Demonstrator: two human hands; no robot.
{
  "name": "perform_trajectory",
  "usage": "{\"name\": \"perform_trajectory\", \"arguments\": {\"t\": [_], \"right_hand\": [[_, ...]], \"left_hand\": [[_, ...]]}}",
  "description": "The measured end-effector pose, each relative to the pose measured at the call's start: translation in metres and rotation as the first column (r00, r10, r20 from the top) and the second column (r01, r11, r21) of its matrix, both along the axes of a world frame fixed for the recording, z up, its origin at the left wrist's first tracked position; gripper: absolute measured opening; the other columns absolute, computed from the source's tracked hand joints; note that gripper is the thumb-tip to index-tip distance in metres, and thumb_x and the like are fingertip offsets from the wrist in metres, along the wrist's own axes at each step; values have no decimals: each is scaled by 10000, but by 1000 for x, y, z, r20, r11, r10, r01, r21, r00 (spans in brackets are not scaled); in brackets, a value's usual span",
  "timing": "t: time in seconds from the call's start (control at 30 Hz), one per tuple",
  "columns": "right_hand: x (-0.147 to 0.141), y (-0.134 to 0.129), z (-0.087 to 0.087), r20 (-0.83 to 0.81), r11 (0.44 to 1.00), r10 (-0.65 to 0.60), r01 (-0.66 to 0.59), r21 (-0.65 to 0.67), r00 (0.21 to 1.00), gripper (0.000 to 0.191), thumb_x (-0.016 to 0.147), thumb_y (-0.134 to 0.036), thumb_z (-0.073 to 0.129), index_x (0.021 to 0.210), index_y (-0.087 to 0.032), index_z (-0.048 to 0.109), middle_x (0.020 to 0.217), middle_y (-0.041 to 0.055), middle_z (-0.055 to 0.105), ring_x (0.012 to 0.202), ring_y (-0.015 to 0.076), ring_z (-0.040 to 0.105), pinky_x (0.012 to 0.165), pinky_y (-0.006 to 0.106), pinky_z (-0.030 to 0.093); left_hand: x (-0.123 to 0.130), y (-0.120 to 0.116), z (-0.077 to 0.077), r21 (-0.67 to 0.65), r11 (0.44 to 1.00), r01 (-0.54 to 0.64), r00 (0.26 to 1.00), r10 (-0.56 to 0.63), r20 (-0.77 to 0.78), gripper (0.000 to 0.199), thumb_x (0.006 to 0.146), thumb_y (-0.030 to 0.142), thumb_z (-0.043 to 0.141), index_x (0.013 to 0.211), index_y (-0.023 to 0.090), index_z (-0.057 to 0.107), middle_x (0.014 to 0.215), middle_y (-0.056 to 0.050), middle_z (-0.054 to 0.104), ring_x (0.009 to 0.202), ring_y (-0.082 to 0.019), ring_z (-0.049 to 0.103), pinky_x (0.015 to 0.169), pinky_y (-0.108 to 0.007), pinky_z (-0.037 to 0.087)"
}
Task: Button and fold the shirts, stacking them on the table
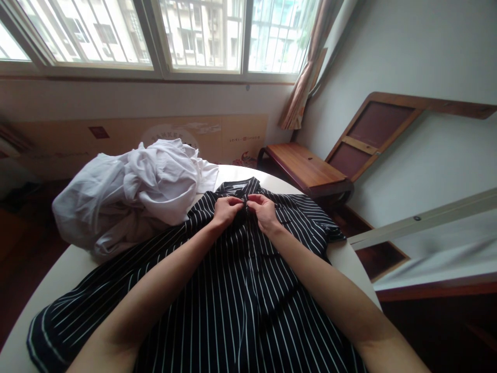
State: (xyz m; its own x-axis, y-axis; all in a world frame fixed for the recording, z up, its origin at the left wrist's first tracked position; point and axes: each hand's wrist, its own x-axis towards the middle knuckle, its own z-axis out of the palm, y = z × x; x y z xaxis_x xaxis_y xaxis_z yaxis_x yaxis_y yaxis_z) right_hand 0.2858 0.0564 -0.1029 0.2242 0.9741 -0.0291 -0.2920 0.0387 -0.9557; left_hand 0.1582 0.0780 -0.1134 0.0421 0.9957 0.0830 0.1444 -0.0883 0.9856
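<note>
Between left hand (228, 211) and right hand (263, 211), striped shirt's (233, 269) placket, pinched by both

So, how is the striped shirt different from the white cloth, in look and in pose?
The striped shirt is dark with thin light stripes, while the white cloth is plain. The striped shirt lies spread out; the white cloth sits in a crumpled heap. The left hand and right hand pinch the striped shirt, but neither touches the white cloth. Both rest on the table.
</note>
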Motion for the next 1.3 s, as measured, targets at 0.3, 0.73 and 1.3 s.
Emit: {"name": "perform_trajectory", "arguments": {"t": [0.3, 0.73, 1.3], "right_hand": [[-1, 1, -4, 33, 1000, 0, -1, 20, 999, 222, 542, -200, 710, 751, -178, 637, 754, -4, 645, 713, 133, 593, 658, 267, 484], [6, 5, -6, 293, 990, 37, -75, 120, 955, 162, 629, -192, 610, 780, -178, 664, 777, 19, 682, 728, 164, 632, 697, 304, 516], [-6, -8, -2, 662, 949, -223, 5, 315, 715, 167, 686, -178, 623, 817, -251, 550, 705, -21, 641, 673, 186, 613, 796, 344, 446]], "left_hand": [[2, 0, -2, -57, 995, -81, 995, 84, 52, 147, 632, 243, 734, 734, 138, 731, 719, -65, 709, 665, -160, 639, 656, -263, 494], [2, 5, -8, -119, 987, -108, 994, 109, 5, 167, 616, 268, 741, 730, 147, 749, 709, -74, 718, 690, -192, 661, 659, -280, 509], [2, 0, 2, -155, 984, -91, 994, 100, 49, 193, 653, 314, 702, 713, 132, 732, 696, -68, 698, 619, -155, 610, 605, -259, 464]]}}
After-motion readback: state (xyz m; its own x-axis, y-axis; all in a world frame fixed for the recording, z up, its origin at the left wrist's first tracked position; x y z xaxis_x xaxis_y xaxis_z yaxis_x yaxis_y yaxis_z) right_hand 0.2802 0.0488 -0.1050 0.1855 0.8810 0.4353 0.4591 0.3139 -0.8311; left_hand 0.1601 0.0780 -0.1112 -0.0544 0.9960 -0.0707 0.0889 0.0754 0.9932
